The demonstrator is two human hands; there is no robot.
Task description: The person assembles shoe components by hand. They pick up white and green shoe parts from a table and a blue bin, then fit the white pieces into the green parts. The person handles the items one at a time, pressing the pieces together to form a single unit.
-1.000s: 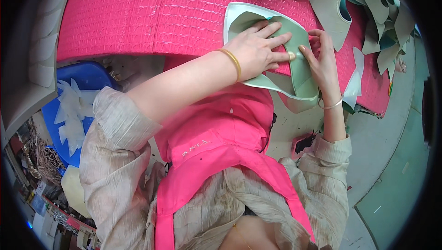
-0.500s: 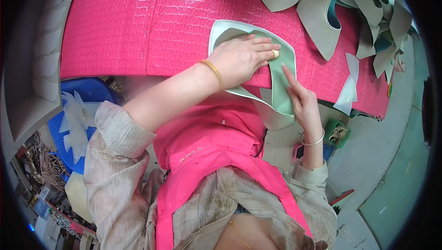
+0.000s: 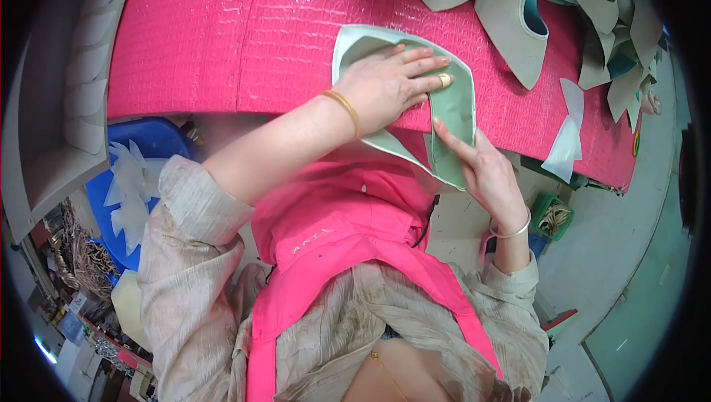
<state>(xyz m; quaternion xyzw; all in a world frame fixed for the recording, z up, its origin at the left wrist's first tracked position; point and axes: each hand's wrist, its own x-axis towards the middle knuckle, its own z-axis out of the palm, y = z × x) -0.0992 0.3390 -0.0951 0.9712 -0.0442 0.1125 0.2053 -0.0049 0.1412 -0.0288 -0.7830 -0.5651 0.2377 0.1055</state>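
Note:
A shoe upper (image 3: 458, 102) with a pale green lining and a white rim lies at the near edge of the pink table. Its lower flap hangs past that edge towards me. My left hand (image 3: 389, 85) rests flat on the lining, fingers stretched out and slightly apart, a gold ring on one of them. At the upper's right side, my right hand (image 3: 485, 172) pinches its edge: one digit presses on the lining, while the others go behind the rim and are partly hidden.
More grey shoe uppers (image 3: 511, 20) are heaped at the table's far right. White cut pieces (image 3: 566, 139) lie near the right corner of the pink tabletop (image 3: 185, 39). Left of me are a blue bin (image 3: 152, 135) with translucent scraps and a grey shelf (image 3: 44, 172). A green basket (image 3: 554, 217) stands below right.
My right hand has shifted inward and down along the upper's right side, its digit lower on the lining. The hanging flap has moved out of sight underneath. My left hand stays flat.

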